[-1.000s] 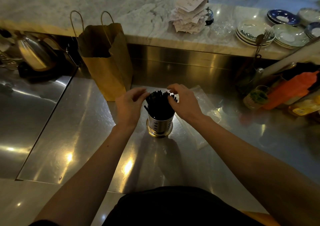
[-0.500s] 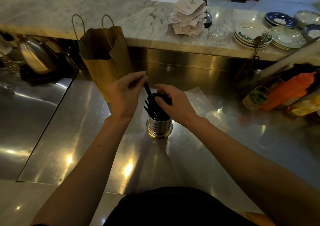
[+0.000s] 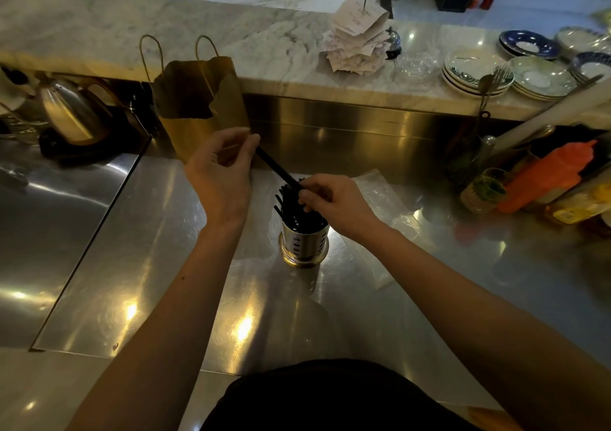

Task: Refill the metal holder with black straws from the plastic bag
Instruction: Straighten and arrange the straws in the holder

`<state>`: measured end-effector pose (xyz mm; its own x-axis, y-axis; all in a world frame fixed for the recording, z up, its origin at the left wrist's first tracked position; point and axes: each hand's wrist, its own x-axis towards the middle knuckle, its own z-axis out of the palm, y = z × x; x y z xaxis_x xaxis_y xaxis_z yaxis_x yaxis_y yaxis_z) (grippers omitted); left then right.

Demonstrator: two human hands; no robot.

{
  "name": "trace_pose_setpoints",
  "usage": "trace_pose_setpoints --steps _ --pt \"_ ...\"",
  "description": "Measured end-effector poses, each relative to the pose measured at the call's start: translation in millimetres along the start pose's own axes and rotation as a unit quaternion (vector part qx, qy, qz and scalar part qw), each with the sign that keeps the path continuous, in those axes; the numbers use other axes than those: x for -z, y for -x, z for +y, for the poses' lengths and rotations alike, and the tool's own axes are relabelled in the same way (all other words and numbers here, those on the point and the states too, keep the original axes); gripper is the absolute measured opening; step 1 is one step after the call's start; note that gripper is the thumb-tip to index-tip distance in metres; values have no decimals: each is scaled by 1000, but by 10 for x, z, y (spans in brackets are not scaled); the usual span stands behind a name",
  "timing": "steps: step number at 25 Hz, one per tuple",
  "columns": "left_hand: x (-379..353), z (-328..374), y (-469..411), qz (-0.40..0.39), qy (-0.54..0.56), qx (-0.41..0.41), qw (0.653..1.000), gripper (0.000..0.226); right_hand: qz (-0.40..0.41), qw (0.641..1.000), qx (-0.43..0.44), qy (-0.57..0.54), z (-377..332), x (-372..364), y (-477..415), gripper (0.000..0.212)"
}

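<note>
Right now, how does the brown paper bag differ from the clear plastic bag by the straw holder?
The brown paper bag stands upright, mouth open; the plastic bag lies flat. The paper bag is opaque with two loop handles; the plastic bag is see-through, with no handles visible. Both rest on the steel counter.

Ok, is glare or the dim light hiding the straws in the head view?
Head view: dim, warm light; glare spots on the steel counter, none over the perforated metal holder; the black straws inside merge into one dark mass; the tilted straw shows clearly.
</note>
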<state>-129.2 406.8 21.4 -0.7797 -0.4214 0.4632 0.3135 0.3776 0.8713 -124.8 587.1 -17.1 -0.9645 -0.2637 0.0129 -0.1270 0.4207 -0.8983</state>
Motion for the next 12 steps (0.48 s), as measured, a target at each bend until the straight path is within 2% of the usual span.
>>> trace_pose_setpoints --steps 5,7,9,10,12 --pt "16 -44 76 -36 22 38 998 22 34 999 -25 2 47 114 -10 16" --pt "-19 -85 120 -65 93 129 985 34 33 999 -36 -22 45 118 -11 16" --pt "-84 -111 164 -149 166 231 947 41 28 995 -57 -80 25 96 3 16" --pt "-119 -136 200 -200 173 251 931 35 20 992 -65 -109 22 79 9 16" --pt "-163 -178 280 -253 155 252 921 13 -7 989 -70 -133 0 48 20 16"
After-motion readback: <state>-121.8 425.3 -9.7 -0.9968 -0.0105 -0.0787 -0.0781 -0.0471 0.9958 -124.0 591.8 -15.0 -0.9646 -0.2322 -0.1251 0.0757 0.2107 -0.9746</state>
